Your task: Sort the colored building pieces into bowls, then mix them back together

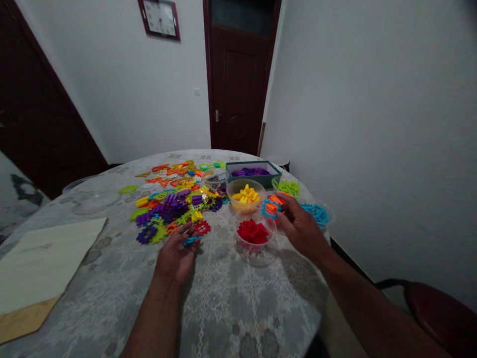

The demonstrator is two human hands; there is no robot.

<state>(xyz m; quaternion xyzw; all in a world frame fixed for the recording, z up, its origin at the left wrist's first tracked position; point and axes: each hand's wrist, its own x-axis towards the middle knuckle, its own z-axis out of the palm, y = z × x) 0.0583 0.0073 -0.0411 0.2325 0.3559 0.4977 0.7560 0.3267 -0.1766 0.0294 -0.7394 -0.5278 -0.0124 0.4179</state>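
Hands work on either side of a clear bowl of red pieces (257, 245), both closed on something: the left hand (178, 256), palm turned up to that bowl's left, has a blue toothed piece (191, 241) at its fingers, and the right hand (302, 226), beyond the bowl to its right, pinches a blue gear-shaped piece (270, 209) in front of some orange pieces (275, 198).

From the left, well apart from the red pieces' bowl, a cream sheet (48, 263) lies over a brown board (30, 318); past it sits a clear plastic lid or tray (93, 203), too faint to tell which. Nearer to the bowl, a mixed heap of interlocking plastic pieces (167, 206) spreads along its left, with a red square-holed piece (202, 227) at the heap's near edge, close to the left fingertips. Directly behind the bowl stands a bowl of yellow pieces (233, 202), partly blocking a green-sided box (275, 180) of purple pieces (250, 172). Behind and to the right come light-green pieces (287, 187), then blue pieces (316, 215), partly covered by the right hand, near the edge of the cloth-covered bench (219, 303). Farthest right, beyond that edge, is a dark red chair (439, 313).
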